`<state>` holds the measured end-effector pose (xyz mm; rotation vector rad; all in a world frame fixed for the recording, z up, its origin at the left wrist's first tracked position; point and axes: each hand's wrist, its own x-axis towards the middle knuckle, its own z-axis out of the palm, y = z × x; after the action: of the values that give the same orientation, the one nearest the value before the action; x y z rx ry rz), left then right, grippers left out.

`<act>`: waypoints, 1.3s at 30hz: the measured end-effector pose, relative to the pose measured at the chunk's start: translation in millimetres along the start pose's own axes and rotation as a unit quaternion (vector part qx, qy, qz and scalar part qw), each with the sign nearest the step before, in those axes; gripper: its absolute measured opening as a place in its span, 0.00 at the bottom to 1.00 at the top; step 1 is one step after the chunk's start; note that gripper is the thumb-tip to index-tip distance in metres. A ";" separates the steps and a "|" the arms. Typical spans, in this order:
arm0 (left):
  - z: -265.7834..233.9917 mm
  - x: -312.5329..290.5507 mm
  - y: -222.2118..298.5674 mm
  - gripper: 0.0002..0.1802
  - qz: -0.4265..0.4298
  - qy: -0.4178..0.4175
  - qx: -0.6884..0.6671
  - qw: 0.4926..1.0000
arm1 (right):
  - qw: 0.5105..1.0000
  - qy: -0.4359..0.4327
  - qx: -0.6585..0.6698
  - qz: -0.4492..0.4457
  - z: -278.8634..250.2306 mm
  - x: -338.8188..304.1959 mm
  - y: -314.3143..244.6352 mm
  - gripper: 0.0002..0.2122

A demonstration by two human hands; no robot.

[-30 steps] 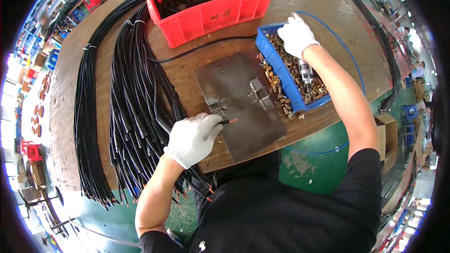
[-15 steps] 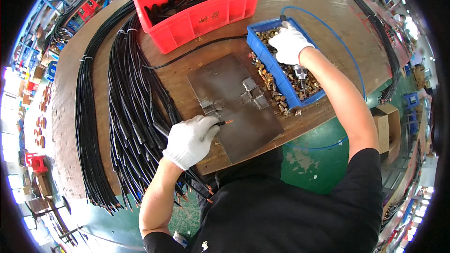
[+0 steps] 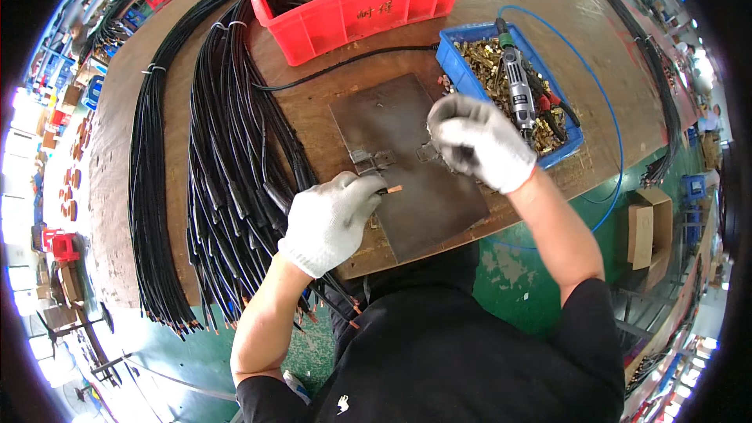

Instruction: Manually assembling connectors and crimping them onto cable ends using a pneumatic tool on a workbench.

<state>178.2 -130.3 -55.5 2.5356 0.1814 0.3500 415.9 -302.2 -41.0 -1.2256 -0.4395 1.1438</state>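
Observation:
My left hand (image 3: 330, 218) wears a white glove and is closed on a black cable (image 3: 395, 189), whose stripped copper end pokes out past the fingertips over a dark metal plate (image 3: 431, 227). A small metal clamp-like fixture (image 3: 374, 160) on the plate lies just beyond those fingers. Above the plate's right side is my right hand (image 3: 482, 141), gloved too, its fingers curled into a pinch. Whatever it grips is too small and smeared to make out. The hand partly hides a second metal fixture (image 3: 428, 153).
Brass fittings (image 3: 484, 63) fill a blue bin (image 3: 462, 84) at the right, with a silver air tool (image 3: 518, 86) and its blue hose (image 3: 580, 59) on top. A red bin (image 3: 352, 19) of black parts stands at the back. Black cable bundles (image 3: 235, 157) cover the left side.
My right hand has left the blue bin and come left and nearer, over the plate, uncovering the air tool. My left hand keeps the cable in nearly the same place. The whole view has shifted slightly.

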 end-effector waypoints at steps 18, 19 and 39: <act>0.2 7.8 9.1 0.25 -0.012 0.040 -0.060 0.997 | 0.982 -0.005 0.182 0.048 24.4 -9.8 72.6 0.09; 0.4 7.3 8.5 0.25 -0.012 0.038 -0.060 0.997 | 0.978 0.009 0.196 0.066 26.5 -8.4 71.6 0.10; 12.9 12.6 3.4 0.25 0.013 0.071 -0.044 0.996 | 0.976 0.026 0.207 0.060 38.4 -12.3 60.3 0.12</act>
<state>194.1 -137.3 -61.4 2.4284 0.1824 0.5382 353.6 -298.7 -78.0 -0.9219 -0.0800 1.2294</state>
